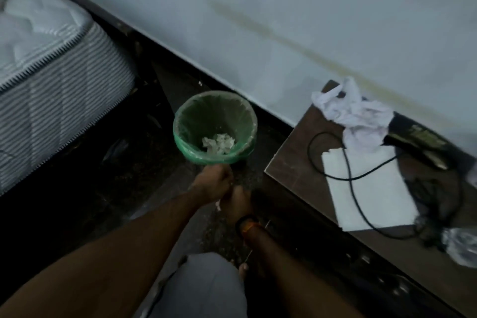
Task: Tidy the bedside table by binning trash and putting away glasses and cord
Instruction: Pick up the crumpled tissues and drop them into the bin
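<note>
The picture is dim and blurred, so small details are hard to read. At lower centre the two hands meet just below the bin. The left hand (214,178) is curled in a closed grip, and a scrap of white (218,204) shows beneath it; whether that scrap is tissue held in the fist cannot be told. The right hand (238,201) lies partly behind the left, its fingers hidden, so its grip cannot be told. A dark band with an orange patch (248,224) circles the right wrist.

The green-lined bin (192,113) stands on the dark floor at the centre of the frame, near the wall, between the bed and the table. Crumpled white paper (219,143) lies at its bottom.

The table (291,152) fills the right of the frame and is cut off by the right and lower edges. On it a black cord (351,181) loops across a flat white sheet (374,188). Crumpled white tissue (356,108) lies at its far corner, partly over a dark object (415,139) too blurred to name. Another pale crumpled wad (462,245) sits at the right edge, partly cut off.

The mattress (51,70) occupies the upper left, cropped by the frame.
</note>
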{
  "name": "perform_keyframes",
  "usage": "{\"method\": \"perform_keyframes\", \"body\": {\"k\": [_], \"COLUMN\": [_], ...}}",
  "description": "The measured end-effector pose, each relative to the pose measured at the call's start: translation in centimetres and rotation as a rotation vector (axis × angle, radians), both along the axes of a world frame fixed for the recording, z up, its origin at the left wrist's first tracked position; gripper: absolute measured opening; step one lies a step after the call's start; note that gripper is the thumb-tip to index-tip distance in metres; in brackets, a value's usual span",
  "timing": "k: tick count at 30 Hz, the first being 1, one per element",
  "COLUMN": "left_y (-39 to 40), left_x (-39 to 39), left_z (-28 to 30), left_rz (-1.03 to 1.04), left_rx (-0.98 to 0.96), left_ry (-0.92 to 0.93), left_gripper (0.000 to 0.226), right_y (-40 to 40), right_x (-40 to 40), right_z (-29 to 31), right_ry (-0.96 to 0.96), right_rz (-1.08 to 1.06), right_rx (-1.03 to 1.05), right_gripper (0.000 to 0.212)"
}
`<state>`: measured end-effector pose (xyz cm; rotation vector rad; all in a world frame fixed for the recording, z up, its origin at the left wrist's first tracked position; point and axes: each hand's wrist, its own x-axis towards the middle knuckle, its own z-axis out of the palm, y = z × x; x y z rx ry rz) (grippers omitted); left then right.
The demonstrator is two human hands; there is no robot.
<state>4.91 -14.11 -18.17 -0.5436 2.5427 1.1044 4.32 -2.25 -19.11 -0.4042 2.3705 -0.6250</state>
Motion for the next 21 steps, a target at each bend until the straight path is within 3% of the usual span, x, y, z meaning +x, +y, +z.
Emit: {"method": "perform_keyframes", "body": {"k": [4,7,9,18,21], "left_y": [0.5,0.6,0.9,4.0,6.2], "left_x": [-2.1,-3.5,-4.5,-9.2,-11.3], "left_z": [4.2,6.8,8.6,16.0,16.5], "left_rz": [0.166,0.265,0.247,0.146,-0.018], "left_rx": [-0.097,-0.068,-0.052,-0.064,-0.130], "left_ry": [0.160,0.190,0.214,0.404,0.492], "left_gripper": [0.017,0.017,0.017,0.013,0.047], "right_y": [0.0,0.8,1.8,8.4,12.0], "right_x": [-2.2,-2.8,-3.1,-8.6,-10.0], "right_z": [4.9,7.2,8.6,16.7,17.7], "right_ry": [-0.071,-0.207,-0.139,-0.089,0.001], "right_rz": [-0.169,-0.177,-0.162,-0.532,-0.698], "right_rx": [-0.267,-0.319,-0.282,-0.629,-0.603], "right_gripper": [0.015,0.017,0.022,0.021,0.018]}}
